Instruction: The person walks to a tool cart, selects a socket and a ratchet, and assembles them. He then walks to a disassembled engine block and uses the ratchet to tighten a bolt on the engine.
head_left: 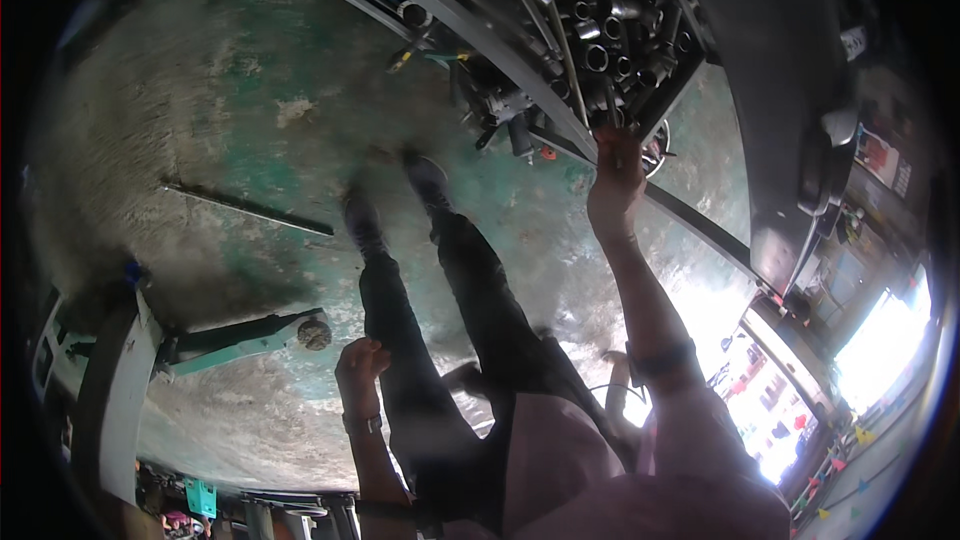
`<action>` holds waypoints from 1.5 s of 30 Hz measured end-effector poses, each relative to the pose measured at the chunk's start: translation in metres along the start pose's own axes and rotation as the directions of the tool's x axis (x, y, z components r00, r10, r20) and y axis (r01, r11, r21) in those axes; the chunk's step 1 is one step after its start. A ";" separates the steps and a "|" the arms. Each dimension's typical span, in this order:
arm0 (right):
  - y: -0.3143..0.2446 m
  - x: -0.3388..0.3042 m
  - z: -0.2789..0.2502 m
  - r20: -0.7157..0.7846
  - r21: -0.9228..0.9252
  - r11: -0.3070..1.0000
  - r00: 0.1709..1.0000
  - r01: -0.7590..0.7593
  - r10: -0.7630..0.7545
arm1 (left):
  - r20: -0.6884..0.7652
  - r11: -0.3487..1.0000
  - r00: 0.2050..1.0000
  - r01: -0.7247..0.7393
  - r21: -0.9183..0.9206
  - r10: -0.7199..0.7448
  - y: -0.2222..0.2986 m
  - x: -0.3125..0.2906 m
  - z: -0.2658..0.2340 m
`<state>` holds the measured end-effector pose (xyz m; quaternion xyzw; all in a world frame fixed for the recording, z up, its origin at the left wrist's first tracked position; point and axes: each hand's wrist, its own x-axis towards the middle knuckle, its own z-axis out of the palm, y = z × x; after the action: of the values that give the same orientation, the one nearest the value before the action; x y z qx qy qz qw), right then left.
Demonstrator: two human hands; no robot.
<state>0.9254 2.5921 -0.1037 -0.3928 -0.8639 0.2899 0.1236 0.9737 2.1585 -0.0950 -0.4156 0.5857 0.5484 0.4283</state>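
My right hand (618, 168) reaches up to the near edge of a metal tray (684, 90). Its fingers are closed at the tray's corner, against a small dark metal piece that I cannot make out. Many steel sockets (597, 58) and long metal bars (566, 50) lie heaped in the tray around and beyond the fingertips. My left hand (360, 368) hangs low beside my left leg, its fingers curled closed, with nothing seen in it.
Beside the tray are pliers-like tools (405, 58) with yellow on the handles. A long metal bar (250, 208) lies on the worn green floor. A teal metal arm with a round pad (314, 334) juts in from a grey post (110, 390). A large grey panel (770, 70) stands right.
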 end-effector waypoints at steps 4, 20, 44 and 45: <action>0.005 0.013 0.005 -0.032 0.018 0.995 0.995 0.094 -0.094 | 0.003 1.000 1.000 0.012 0.020 -0.012 -0.002 0.002 0.002; 0.000 0.013 0.019 0.232 -0.338 0.872 0.929 0.355 -0.288 | -0.013 0.994 1.000 0.008 -0.111 -0.010 -0.011 0.004 -0.001; -0.104 -0.031 0.046 0.362 0.015 0.975 0.908 0.220 -0.210 | 0.032 0.929 0.970 -0.220 -0.297 0.240 0.032 0.005 -0.074; -0.108 -0.035 0.053 0.397 0.016 0.990 0.908 0.140 -0.135 | -0.009 0.935 0.980 -0.194 -0.298 0.200 0.033 0.007 -0.087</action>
<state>0.8597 2.4875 -0.0806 -0.2647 -0.8985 0.3483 -0.0369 0.9360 2.0738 -0.0890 -0.4084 0.5307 0.6748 0.3103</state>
